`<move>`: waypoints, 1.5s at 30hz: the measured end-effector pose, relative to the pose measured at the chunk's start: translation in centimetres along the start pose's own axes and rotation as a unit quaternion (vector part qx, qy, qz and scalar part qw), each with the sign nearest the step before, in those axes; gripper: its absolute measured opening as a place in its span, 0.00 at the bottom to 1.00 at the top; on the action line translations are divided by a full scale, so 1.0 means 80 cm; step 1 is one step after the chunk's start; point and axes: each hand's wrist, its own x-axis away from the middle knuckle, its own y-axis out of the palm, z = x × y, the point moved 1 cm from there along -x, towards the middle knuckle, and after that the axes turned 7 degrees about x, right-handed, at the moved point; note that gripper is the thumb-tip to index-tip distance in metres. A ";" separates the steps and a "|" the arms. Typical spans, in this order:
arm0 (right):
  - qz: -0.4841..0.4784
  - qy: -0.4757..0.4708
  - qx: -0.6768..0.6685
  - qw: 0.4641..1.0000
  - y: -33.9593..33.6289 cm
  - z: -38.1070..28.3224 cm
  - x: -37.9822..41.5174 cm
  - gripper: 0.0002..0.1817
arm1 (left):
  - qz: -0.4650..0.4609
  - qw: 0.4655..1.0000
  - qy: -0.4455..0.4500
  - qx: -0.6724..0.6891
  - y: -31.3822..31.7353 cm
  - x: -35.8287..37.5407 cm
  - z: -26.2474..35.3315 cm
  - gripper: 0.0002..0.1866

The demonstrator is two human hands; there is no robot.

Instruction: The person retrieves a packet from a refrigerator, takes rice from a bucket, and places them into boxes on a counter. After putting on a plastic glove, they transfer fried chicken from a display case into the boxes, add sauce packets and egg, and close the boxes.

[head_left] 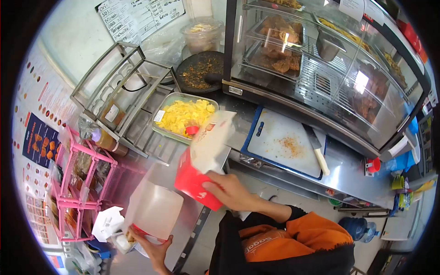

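My right hand [233, 191] is closed around a red paper takeaway box [197, 181], held tilted in the air. Its white lid flap [214, 140] stands raised and slightly blurred. Lower left, my left hand [153, 251] grips the near edge of a second paper takeaway box [157, 210], which lies open on the steel counter with its pale inside showing; nothing is seen in it. Behind the red box is a clear tub of yellow scrambled egg [181, 114] with a red scoop [192, 130] in it. What the red box holds is hidden.
A white cutting board [279, 146] with crumbs and a knife [316, 149] lies below the glass warming cabinet [330, 68] of fried chicken. A dark pan [197, 71], a steel rack [126, 91] and a pink basket rack [80, 183] stand around the counter.
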 end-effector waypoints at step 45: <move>0.636 0.239 0.267 0.684 -0.528 0.124 0.701 0.16 | -0.026 0.905 0.377 0.194 0.527 0.233 0.379 0.36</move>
